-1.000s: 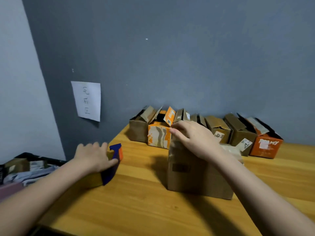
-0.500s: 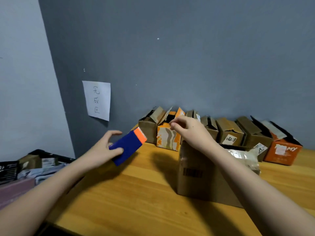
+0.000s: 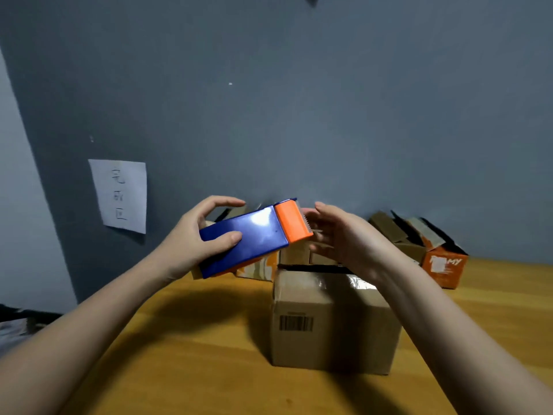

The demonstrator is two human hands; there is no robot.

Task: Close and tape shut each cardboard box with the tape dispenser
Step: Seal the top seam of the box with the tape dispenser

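My left hand grips a blue tape dispenser with an orange cutter end, held in the air above the table. My right hand is at the orange end, its loosely curved fingers touching the toothed blade. Whether they pinch any tape is unclear. Below both hands a brown cardboard box with a barcode stands on the wooden table. Its top flaps are down and a shiny strip shows on top, with a dark gap along the far edge.
A row of open cardboard boxes lines the grey wall, ending at the right in an orange box. A handwritten paper note is stuck to the wall. A dark bin of items sits off the table's left edge.
My left hand has lifted the dispenser from the table's left side up over the box. My right hand has left the box top and risen to the cutter end.
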